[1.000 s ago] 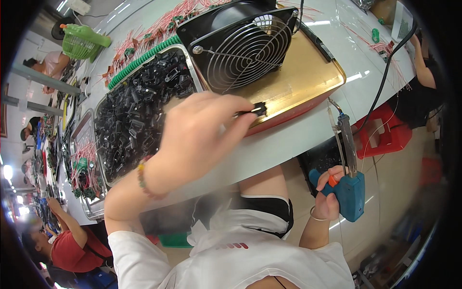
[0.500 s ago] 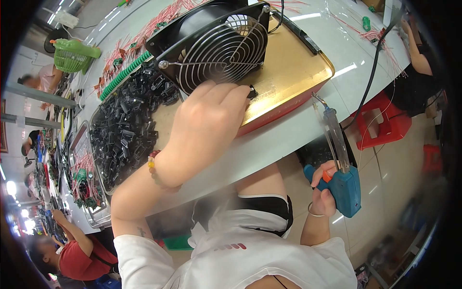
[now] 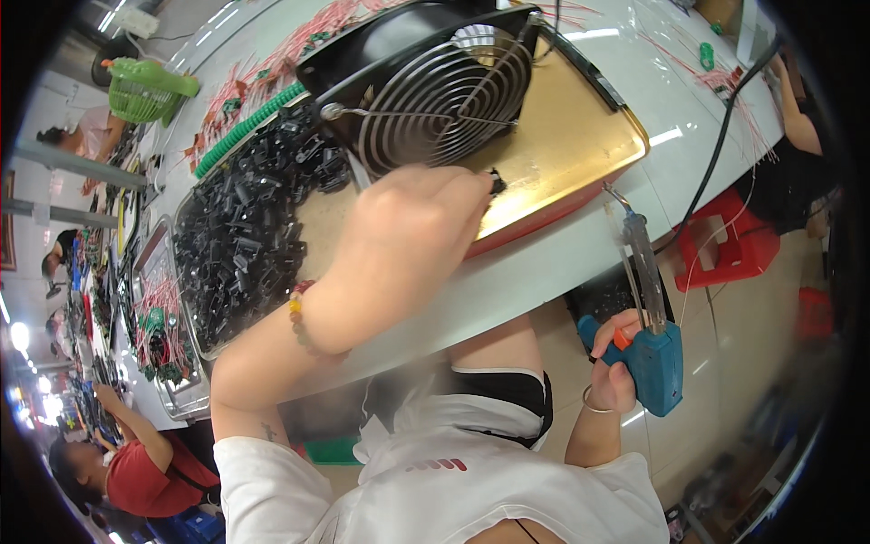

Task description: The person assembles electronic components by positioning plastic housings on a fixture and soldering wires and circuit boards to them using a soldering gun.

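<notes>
My left hand [image 3: 412, 231] reaches over the golden lid-like tray [image 3: 580, 150], fingers pinched together at a small black plastic part [image 3: 496, 182] on or just above its surface. Close beyond the fingers stands a black fan [image 3: 453, 100] with a round wire guard. My right hand [image 3: 614, 367] is wrapped around the handle of a teal soldering gun [image 3: 660, 367], a finger by its orange trigger. The gun's metal tip [image 3: 616, 192] points up beside the tray's red side, apart from the black part.
Many black plastic parts [image 3: 240, 236] lie heaped in a metal tray left of my wrist. Red-and-white wires [image 3: 317, 32] and a green coiled cord [image 3: 249, 127] lie behind. A black cable [image 3: 716, 150] hangs at the right, near a red stool [image 3: 725, 245]. Other people sit at left and right.
The tray, fan and table have shifted slightly right in view, and my left hand with them. Both hands keep their grips; the soldering gun stays almost in place.
</notes>
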Demonstrator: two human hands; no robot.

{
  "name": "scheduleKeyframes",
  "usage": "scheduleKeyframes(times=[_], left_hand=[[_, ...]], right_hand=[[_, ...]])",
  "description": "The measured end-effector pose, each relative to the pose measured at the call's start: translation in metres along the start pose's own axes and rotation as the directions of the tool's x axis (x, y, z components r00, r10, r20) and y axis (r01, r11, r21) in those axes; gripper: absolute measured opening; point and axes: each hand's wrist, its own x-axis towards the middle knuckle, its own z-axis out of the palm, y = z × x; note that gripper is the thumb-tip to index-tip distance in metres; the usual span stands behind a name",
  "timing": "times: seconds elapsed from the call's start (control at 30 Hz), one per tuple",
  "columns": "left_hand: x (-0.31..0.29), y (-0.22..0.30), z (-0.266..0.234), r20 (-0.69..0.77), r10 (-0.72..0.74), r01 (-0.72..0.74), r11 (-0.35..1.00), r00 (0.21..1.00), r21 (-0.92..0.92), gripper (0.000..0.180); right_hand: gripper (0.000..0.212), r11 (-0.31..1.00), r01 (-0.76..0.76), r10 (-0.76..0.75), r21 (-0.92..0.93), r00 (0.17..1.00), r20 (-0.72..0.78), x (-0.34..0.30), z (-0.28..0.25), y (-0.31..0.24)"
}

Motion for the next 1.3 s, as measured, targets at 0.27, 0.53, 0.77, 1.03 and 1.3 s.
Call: scheduleKeyframes(times=[0.27,0.53,0.77,1.03,1.3], left_hand=[[-0.027,0.027,-0.044,0.031,0.214,-0.212,0.922,0.976,0.324,0.030],[-0.065,-0.176,-0.140,-0.266,-0.486,0.552,0.772,0.832,0.315,0.018],[-0.151,-0.356,-0.154,0.265,-0.764,0.808,0.567,0.588,-0.159,0.036],[-0.153,-0.344,-0.189,-0.219,-0.904,0.864,0.418,0.366,-0.281,0.024],[-0.093,-0.091,-0.153,-0.366,-0.316,0.356,0.933,0.876,0.047,0.003]], right_hand=[[0.049,0.997,-0.002,0.009,0.076,0.996,-0.089,-0.001,0.003,0.000],[0.041,1.000,-0.002,0.003,0.011,0.996,-0.091,-0.002,0.000,-0.001],[0.042,0.999,-0.021,0.018,-0.026,0.994,-0.108,-0.006,0.004,-0.010],[0.042,0.999,-0.008,0.003,-0.048,0.996,-0.093,-0.003,0.004,-0.011],[0.044,0.999,-0.026,0.022,-0.042,0.994,-0.107,-0.004,0.007,-0.004]])
